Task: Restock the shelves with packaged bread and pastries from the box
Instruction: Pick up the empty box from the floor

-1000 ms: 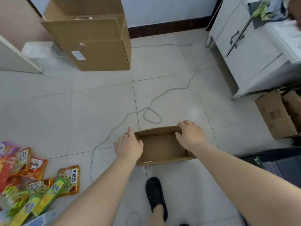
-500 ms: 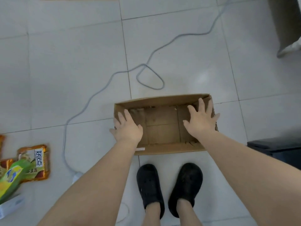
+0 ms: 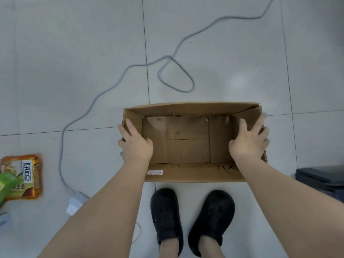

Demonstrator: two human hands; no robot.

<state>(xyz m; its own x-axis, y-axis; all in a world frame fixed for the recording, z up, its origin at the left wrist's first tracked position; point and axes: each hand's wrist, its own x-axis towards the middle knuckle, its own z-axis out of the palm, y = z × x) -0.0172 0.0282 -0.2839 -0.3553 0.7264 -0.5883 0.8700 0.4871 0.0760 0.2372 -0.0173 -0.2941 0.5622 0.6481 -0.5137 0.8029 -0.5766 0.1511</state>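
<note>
An open brown cardboard box (image 3: 188,146) sits low over the tiled floor in front of my feet, and its inside shows nothing but bare cardboard. My left hand (image 3: 135,144) grips the box's left wall, thumb inside and fingers outside. On the right wall, my right hand (image 3: 248,142) holds with the thumb inside and the blurred fingers spread over the rim. An orange snack packet (image 3: 28,175) lies on the floor at the far left, partly under a green packet (image 3: 7,185). No shelf is in view.
A grey cable (image 3: 119,81) loops across the tiles beyond the box and runs down to a white plug block (image 3: 76,202) by my left forearm. My black shoes (image 3: 165,215) stand just behind the box. A dark flat object (image 3: 322,179) lies at the right edge.
My view has tilted down from the room to the floor. The box now looks larger and closer, with both hands still on its side walls. Most packets have left view.
</note>
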